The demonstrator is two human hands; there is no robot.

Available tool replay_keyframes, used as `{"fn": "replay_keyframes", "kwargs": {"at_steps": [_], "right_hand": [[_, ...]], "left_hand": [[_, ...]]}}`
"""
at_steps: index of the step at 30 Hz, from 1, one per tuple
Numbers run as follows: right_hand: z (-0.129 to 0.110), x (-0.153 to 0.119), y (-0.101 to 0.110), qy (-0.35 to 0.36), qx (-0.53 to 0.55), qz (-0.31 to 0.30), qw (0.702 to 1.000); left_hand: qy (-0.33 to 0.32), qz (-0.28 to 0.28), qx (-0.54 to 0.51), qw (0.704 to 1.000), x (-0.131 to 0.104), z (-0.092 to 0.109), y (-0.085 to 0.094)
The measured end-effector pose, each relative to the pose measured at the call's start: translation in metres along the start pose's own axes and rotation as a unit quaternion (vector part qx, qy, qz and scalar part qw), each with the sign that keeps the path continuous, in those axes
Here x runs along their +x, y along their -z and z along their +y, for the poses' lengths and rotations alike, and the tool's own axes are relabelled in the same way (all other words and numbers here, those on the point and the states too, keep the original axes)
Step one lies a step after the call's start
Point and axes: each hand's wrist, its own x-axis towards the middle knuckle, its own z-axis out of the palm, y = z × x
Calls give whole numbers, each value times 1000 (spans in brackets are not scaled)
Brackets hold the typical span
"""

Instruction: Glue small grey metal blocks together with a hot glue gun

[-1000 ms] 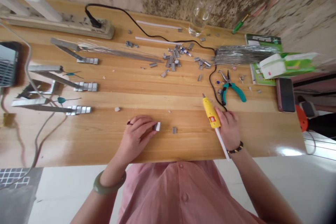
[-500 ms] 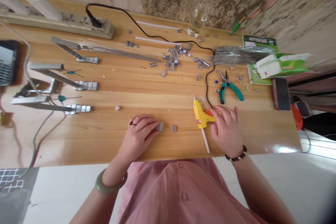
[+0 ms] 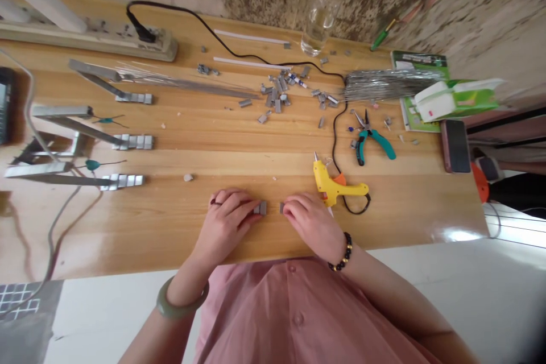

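Near the table's front edge, my left hand [image 3: 228, 219] has its fingers closed on a small grey block [image 3: 262, 207], whose right end sticks out past the fingertips. Across a short gap, my right hand [image 3: 313, 222] pinches another small grey piece [image 3: 282, 208], mostly covered by the fingers. The two grey pieces are apart. Just beyond my right hand, a yellow glue gun [image 3: 330, 185] lies on its side, nozzle toward the wall, its glue stick partly hidden behind that hand.
Loose grey pieces [image 3: 277, 91] are heaped at mid-table. Teal-handled pliers [image 3: 373, 139], a wire bundle [image 3: 384, 86] and a phone [image 3: 455, 147] lie to the right. Bent grey strip frames [image 3: 77, 142] stand left. A power strip [image 3: 168, 48] and a glass [image 3: 315, 37] are by the wall.
My right hand has let go of the glue gun and moved left to pinch the small grey piece. My left hand still holds its block. The view has shifted slightly.
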Motion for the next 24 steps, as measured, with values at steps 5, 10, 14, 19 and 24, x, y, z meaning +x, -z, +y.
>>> {"fn": "replay_keyframes", "kwargs": {"at_steps": [5, 10, 14, 19, 24], "right_hand": [[-1, 6, -4, 14, 11, 6, 1000], [-3, 13, -10, 46, 17, 5, 999], [-4, 17, -10, 52, 18, -3, 998], [-4, 17, -10, 58, 23, -4, 998], [-4, 17, -12, 55, 33, -8, 998]], "left_hand": [[14, -1, -11, 1000, 2, 1, 1], [7, -4, -8, 1000, 3, 2, 3], [13, -1, -6, 1000, 3, 3, 3], [7, 1, -10, 1000, 2, 3, 2], [19, -5, -10, 1000, 3, 5, 3]]}}
